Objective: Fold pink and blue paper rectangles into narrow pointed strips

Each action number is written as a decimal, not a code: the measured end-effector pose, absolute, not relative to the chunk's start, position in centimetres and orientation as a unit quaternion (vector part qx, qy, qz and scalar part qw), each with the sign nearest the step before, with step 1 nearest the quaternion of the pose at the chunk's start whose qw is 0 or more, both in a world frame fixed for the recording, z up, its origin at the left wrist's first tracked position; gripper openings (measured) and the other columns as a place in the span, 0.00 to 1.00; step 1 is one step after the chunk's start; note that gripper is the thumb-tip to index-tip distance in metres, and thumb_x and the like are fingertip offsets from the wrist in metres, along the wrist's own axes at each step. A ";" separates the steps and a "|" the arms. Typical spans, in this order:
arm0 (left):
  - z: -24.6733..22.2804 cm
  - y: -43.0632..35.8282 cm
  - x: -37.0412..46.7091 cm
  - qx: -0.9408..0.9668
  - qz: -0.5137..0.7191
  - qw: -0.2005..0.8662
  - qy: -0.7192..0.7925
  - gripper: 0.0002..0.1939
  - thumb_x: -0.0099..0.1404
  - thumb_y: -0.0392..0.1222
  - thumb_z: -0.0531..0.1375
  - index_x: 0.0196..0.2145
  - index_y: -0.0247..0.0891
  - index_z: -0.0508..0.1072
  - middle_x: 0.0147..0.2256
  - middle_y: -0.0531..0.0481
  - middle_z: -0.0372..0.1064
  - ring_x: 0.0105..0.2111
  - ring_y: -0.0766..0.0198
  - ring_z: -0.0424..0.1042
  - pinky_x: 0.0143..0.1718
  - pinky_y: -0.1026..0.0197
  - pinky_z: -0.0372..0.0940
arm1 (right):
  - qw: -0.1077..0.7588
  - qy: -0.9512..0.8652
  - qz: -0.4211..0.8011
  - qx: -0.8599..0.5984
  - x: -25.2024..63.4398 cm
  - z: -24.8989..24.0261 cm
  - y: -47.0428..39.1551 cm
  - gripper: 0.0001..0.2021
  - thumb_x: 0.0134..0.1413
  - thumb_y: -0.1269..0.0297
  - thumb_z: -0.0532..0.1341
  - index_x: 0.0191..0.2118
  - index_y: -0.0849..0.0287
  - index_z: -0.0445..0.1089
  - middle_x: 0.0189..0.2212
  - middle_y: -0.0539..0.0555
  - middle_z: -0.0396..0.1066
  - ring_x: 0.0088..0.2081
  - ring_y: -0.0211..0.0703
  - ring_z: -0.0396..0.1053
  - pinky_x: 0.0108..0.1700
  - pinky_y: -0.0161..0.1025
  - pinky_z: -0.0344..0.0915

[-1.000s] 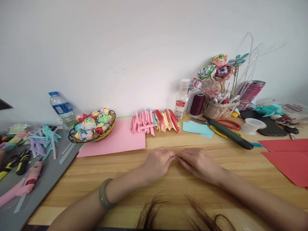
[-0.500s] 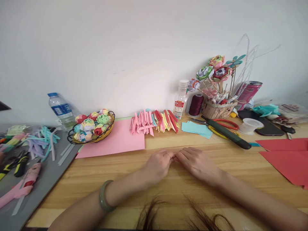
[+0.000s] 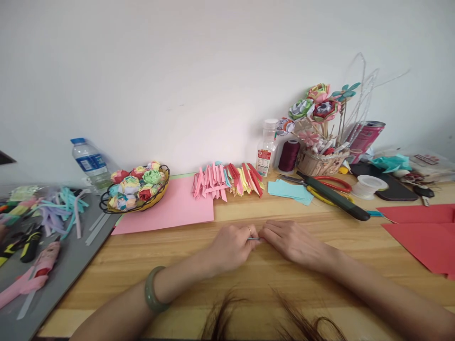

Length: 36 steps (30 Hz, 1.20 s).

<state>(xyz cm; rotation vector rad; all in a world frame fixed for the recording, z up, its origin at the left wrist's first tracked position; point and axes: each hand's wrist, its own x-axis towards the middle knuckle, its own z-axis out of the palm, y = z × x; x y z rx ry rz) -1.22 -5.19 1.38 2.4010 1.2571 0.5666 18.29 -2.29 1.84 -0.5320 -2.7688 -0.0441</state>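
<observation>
My left hand (image 3: 232,247) and my right hand (image 3: 289,240) meet over the wooden table, fingertips almost touching. Between them shows the thin edge of a light-blue paper piece (image 3: 253,238), pinched by my left fingers; most of it is hidden. My right fingers are closed at its other end. Just beyond the hands lie several folded paper strips (image 3: 213,182) in pink, red and yellow, along with a small stack of light-blue paper slips (image 3: 289,190).
Pink paper sheets (image 3: 167,208) and a basket of paper flowers (image 3: 133,189) sit left. A black-handled tool (image 3: 334,196), a white spool (image 3: 368,186) and red paper (image 3: 423,241) lie right. A clear bottle (image 3: 266,149) and purple thread (image 3: 289,156) stand by the wall.
My hands have parted very slightly and turned a little, so the light-blue edge now shows between the fingertips. Objects on the table stay put.
</observation>
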 end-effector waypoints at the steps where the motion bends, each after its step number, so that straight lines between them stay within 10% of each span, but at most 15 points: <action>1: 1.5 -5.2 -1.2 0.850 0.199 0.184 0.451 0.04 0.63 0.36 0.54 0.31 0.37 0.68 0.26 0.54 0.70 0.26 0.66 0.68 0.30 0.66 0.60 | 0.157 -0.970 -0.008 -0.188 18.3 1.9 -2.3 0.17 0.64 0.70 0.41 0.30 0.63 0.63 0.25 0.54 0.64 0.27 0.39 0.60 0.29 0.35 0.56; 14: 2.3 -5.1 -0.8 0.896 0.153 0.070 0.411 0.14 0.64 0.47 0.52 0.30 0.34 0.70 0.27 0.47 0.70 0.32 0.59 0.68 0.34 0.60 0.63 | 0.180 -0.961 -0.078 -0.195 18.0 1.8 -2.4 0.19 0.64 0.67 0.39 0.30 0.62 0.64 0.24 0.54 0.65 0.25 0.40 0.59 0.28 0.37 0.56; 36: 1.4 -3.4 -2.5 0.935 0.119 -0.114 0.314 0.08 0.67 0.34 0.49 0.35 0.34 0.67 0.29 0.49 0.69 0.30 0.63 0.68 0.30 0.64 0.62 | 0.160 -0.963 -0.025 -0.217 19.5 2.7 -1.6 0.17 0.65 0.68 0.40 0.32 0.60 0.63 0.23 0.52 0.66 0.24 0.39 0.62 0.27 0.35 0.56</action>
